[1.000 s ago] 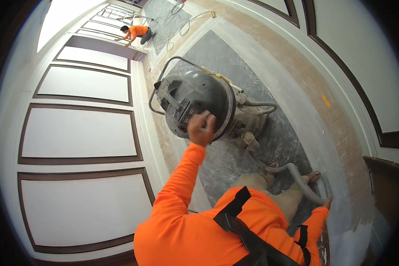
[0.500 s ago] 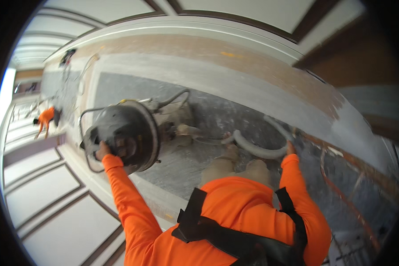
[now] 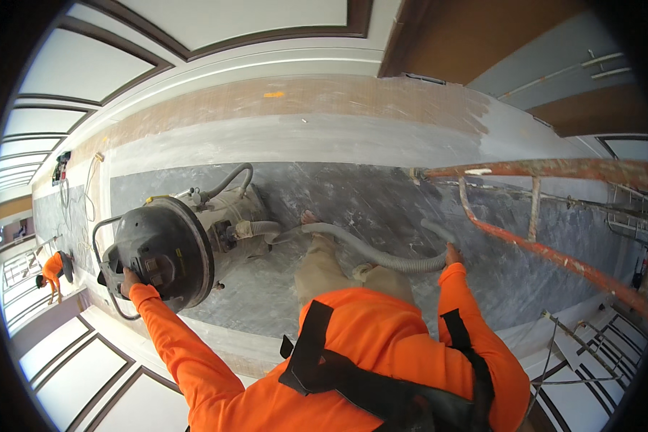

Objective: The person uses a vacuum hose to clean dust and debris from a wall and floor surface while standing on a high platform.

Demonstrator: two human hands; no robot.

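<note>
Though your view swings toward an orange frame (image 3: 554,168), vacuum (image 3: 158,245) and hose (image 3: 410,265) stay attended: left hand (image 3: 130,281) touching, grip unclear; right hand (image 3: 453,254) clasping.

Vacuum (image 3: 176,241) on streaked grey floor (image 3: 360,194)

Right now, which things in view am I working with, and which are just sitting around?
In use:
Black-topped vacuum machine, left hand on it
Grey hose, in the grip of your right hand

Just around:
Orange-red metal frame, right
Small dark item, far left, unclear
</note>
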